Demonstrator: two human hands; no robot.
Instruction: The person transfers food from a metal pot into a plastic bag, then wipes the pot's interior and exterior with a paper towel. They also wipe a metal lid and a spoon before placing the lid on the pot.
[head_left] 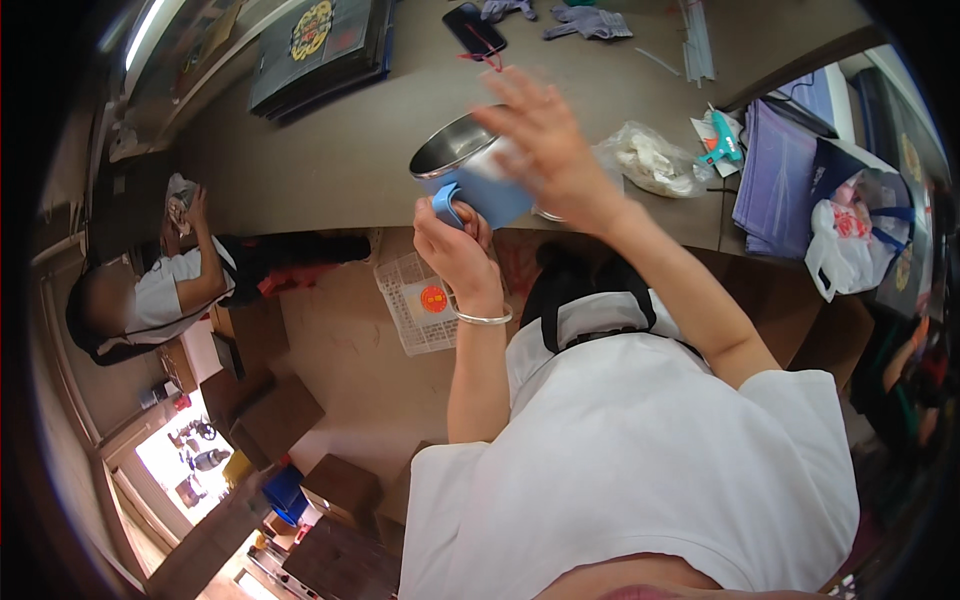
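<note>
A light blue mug (500, 198) with a shiny steel inside is held up at the front edge of the brown table. Its open mouth tilts toward the upper left. My left hand (458, 240) is closed round the mug's handle from below. Over the mug's right side is my right hand (545, 140), smeared by motion, with its fingers stretched out and apart. Part of the mug's rim and wall is hidden behind it. Whether the right fingers touch the mug, I cannot tell.
A crumpled clear plastic bag (655, 160) lies right of my hands, near a teal glue gun (720, 140). Farther back are a phone (475, 32), gloves (590, 22) and a dark flat stack (320, 60). A white basket (415, 310) stands below the table; another person (160, 290) sits left.
</note>
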